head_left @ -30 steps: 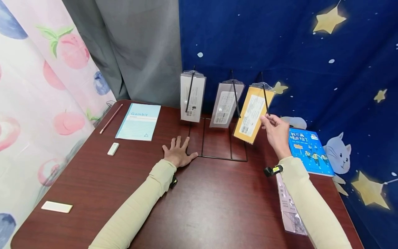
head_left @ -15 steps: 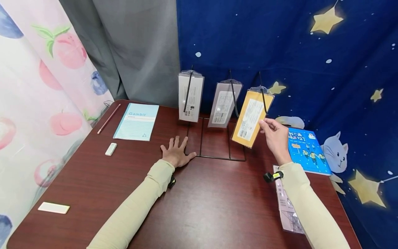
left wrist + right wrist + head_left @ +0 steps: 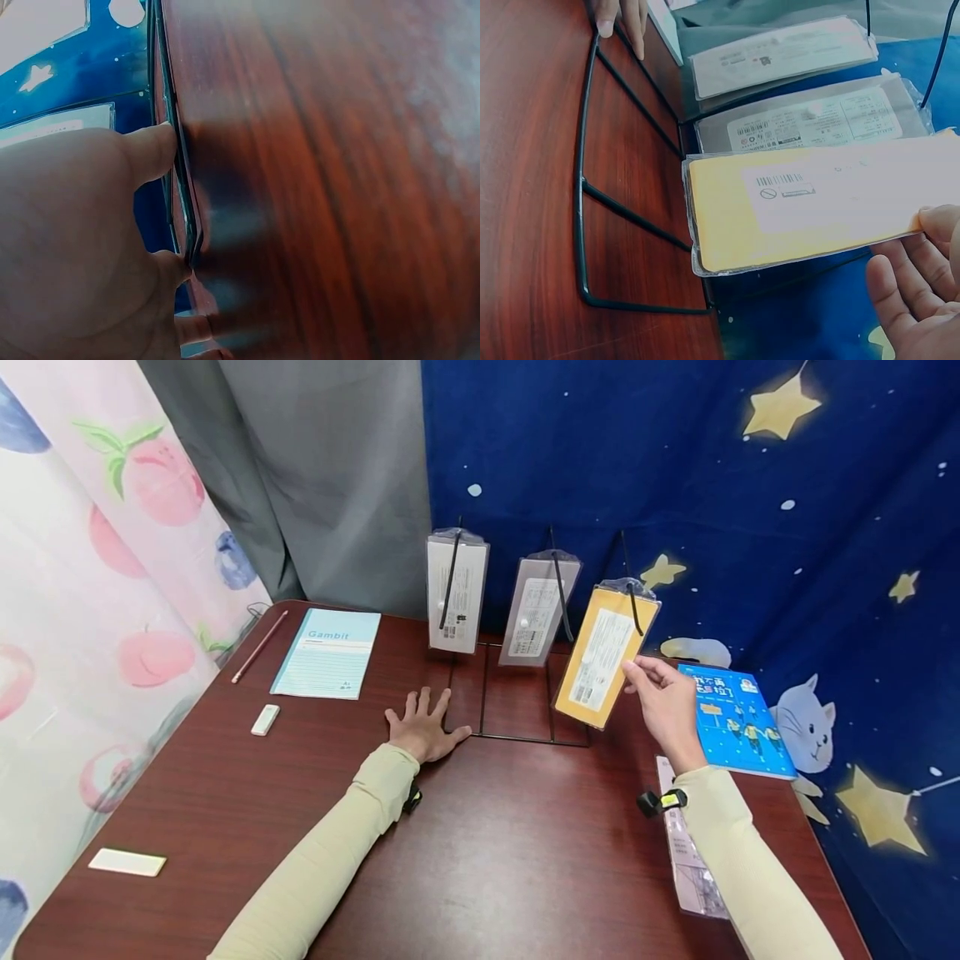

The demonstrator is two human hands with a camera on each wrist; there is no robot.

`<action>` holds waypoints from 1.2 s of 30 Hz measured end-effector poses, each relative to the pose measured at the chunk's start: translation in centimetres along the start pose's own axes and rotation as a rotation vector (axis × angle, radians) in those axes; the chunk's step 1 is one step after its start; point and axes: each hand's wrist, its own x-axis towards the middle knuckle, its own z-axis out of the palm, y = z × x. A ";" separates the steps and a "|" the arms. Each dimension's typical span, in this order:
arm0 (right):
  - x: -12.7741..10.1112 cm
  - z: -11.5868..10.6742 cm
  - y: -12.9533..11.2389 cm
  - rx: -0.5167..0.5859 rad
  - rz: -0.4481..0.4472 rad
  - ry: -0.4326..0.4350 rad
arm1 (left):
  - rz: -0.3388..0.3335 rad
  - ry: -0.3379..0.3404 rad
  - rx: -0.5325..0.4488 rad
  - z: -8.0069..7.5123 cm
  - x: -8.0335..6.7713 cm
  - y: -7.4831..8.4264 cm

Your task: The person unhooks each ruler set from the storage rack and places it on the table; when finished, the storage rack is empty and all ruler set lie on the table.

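Three packets hang from a black wire rack (image 3: 517, 739) on the desk (image 3: 480, 860); the right hand (image 3: 663, 706) pinches the edge of the yellow packet (image 3: 603, 656), tilted on the rightmost hook. The left hand (image 3: 423, 731) lies flat, fingers spread, touching the rack's base. Two books and two erasers lie nearby.

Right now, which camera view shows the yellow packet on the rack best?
The right wrist view: the yellow packet fills it, barcode label legible, right hand at its edge. The head view shows the whole packet hanging from a hook, but small. The left wrist view does not show it.
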 end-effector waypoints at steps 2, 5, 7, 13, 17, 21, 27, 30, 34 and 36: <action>-0.3 -0.1 -0.1 -0.012 0.006 -0.005 | 0.000 0.002 0.000 0.0 0.0 0.0; -0.7 -0.2 -0.2 -0.017 0.020 -0.014 | -0.001 0.002 -0.003 0.0 -0.1 0.0; -1.0 -0.3 -0.2 -0.015 0.031 -0.021 | 0.000 0.005 -0.005 0.0 -0.1 0.0; -2.0 -0.4 -0.1 -0.023 0.029 -0.033 | 0.000 0.005 -0.010 0.0 0.1 -0.1; -2.3 -0.6 0.0 -0.028 0.036 -0.037 | -0.003 0.006 -0.009 0.0 0.0 -0.1; -2.7 -0.7 0.0 -0.034 0.048 -0.038 | -0.004 0.006 -0.004 0.0 0.1 -0.1; -3.5 -1.0 0.0 -0.047 0.034 -0.039 | -0.008 0.000 -0.006 0.3 0.2 -0.2; -3.9 -1.0 0.0 -0.053 0.026 -0.043 | -0.007 0.000 -0.007 0.3 0.2 -0.2; -4.4 -1.2 0.0 -0.051 0.009 -0.044 | -0.002 0.005 -0.012 0.2 0.1 -0.2; -4.6 -1.3 -0.1 -0.050 0.006 -0.042 | 0.000 0.008 -0.014 0.1 0.1 -0.2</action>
